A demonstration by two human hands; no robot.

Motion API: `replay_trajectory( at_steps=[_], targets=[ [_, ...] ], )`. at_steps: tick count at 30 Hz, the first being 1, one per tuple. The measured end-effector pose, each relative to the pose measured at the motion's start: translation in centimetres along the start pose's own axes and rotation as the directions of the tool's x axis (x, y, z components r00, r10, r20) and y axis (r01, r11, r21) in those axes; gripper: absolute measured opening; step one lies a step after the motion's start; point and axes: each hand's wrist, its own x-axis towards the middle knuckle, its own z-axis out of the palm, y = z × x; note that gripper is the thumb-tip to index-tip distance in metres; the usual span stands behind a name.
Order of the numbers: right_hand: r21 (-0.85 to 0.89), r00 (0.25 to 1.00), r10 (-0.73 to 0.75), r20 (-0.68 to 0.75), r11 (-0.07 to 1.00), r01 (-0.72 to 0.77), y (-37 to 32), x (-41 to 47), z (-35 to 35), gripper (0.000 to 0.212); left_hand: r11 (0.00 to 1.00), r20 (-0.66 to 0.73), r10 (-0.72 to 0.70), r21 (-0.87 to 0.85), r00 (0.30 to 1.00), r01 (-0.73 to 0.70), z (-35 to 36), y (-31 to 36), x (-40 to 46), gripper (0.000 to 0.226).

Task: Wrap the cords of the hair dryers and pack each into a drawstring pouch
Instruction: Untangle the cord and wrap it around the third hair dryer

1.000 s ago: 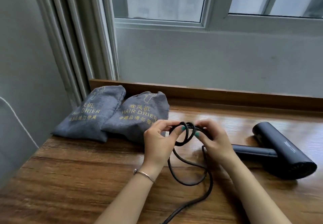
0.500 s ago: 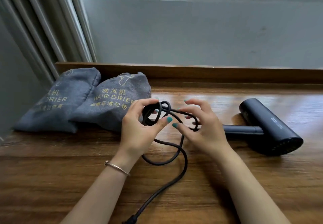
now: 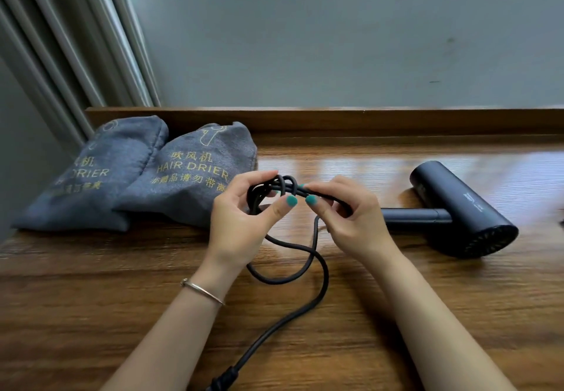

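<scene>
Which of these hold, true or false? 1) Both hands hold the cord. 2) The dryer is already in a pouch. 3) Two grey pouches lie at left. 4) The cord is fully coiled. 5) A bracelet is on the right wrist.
1) True: left hand and right hand both pinch the cord.
2) False: the hair dryer lies bare on the table.
3) True: left pouch, right pouch.
4) False: a loose length trails toward the near edge.
5) False: the bracelet is on the left wrist.
</scene>
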Motion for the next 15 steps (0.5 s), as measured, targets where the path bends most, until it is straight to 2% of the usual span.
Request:
replay_trajectory(
  at_steps=[4,7,9,11,15],
  targets=[
    [0.029,0.999,0.014,0.052,0.999,-0.015,-0.5,-0.2,0.2,0.019,0.997,0.064,0.024,0.069,0.998,-0.029,0.2,-0.2,-0.2,0.046],
    [0.180,0.985,0.130,0.116,0.972,-0.149,-1.1,-0.3,0.9,0.015,0.996,0.059,0.031,0.078,0.998,-0.036,0.2,0.0,-0.2,0.047],
    [0.267,0.968,0.186,0.167,0.937,-0.226,-1.4,-0.3,1.3,0.019,0.991,0.041,0.060,0.121,0.997,-0.064,-0.1,0.0,0.0,0.048],
    [0.272,0.956,0.215,0.201,0.925,-0.265,-1.5,-0.4,1.4,0.026,0.978,0.042,0.102,0.177,0.994,-0.108,-0.2,-0.1,0.1,0.048],
    [0.284,0.950,0.216,0.227,0.918,-0.277,-1.8,-0.4,1.2,0.026,0.949,0.084,0.180,0.247,0.980,-0.196,0.0,-0.3,0.0,0.051]
  ],
)
